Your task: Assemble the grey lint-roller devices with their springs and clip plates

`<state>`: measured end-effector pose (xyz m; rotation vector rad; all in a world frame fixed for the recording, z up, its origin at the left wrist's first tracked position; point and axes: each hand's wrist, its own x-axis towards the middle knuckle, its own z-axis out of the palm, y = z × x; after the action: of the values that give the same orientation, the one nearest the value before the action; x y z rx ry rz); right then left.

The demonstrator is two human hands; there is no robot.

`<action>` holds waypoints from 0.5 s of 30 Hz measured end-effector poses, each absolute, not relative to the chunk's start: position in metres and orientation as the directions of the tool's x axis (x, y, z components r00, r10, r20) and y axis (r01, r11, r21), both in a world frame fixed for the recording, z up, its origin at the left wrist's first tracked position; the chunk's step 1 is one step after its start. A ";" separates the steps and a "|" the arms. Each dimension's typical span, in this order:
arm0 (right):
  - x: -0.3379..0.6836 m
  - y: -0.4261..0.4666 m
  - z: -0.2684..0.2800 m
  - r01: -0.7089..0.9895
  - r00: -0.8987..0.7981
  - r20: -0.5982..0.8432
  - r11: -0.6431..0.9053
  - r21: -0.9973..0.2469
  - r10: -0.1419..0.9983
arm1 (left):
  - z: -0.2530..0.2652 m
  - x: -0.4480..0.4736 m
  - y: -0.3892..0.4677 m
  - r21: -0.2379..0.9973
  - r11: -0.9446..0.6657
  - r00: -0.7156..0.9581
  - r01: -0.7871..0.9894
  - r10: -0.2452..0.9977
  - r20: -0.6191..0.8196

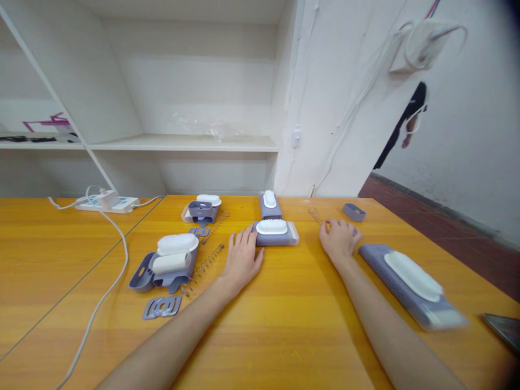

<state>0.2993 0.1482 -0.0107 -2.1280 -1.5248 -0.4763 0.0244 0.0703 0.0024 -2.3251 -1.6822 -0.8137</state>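
My left hand (242, 259) lies on the table with its fingers stretched out and thumb apart. Its index side touches the left end of a grey-purple case (276, 240) topped by a white bristled brush (271, 227). Farther right, the fingers of my right hand (340, 238) are curled down at the tabletop. A bit of grey shows at their right side, too covered to name. A thin coil spring (314, 214) lies just beyond that thumb. Right of my right forearm rests a larger-looking grey-purple case (398, 281) with a white brush (413, 275) on top.
On the left are two groups of parts: white brush (177, 244), white roller (172, 263), grey cap (143, 272), cut-out plate (162, 307) and springs (207, 262). Another case (270, 206) and cap (354, 212) sit behind. A power strip (108, 203) trails its cable. Someone stands far right.
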 end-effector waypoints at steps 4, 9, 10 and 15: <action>0.298 0.147 -0.009 0.958 0.287 0.520 -0.244 -0.151 0.804 | 0.002 0.025 0.071 0.181 -0.352 0.217 0.918 0.830 0.514; 0.299 0.149 -0.011 0.979 0.198 0.382 -0.161 -0.126 0.903 | 0.002 0.025 0.071 0.177 -0.352 0.218 0.919 0.828 0.516; 0.299 0.150 -0.010 0.980 0.194 0.375 -0.160 -0.122 0.906 | 0.002 0.025 0.071 0.176 -0.352 0.219 0.919 0.829 0.515; 0.298 0.147 -0.009 0.969 0.246 0.410 -0.228 -0.094 0.878 | 0.002 0.025 0.070 0.177 -0.353 0.220 0.919 0.830 0.512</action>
<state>0.2977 0.1474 -0.0089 -2.1966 -1.7037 -0.3887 0.0246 0.0702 0.0020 -2.3208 -1.6816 -0.8070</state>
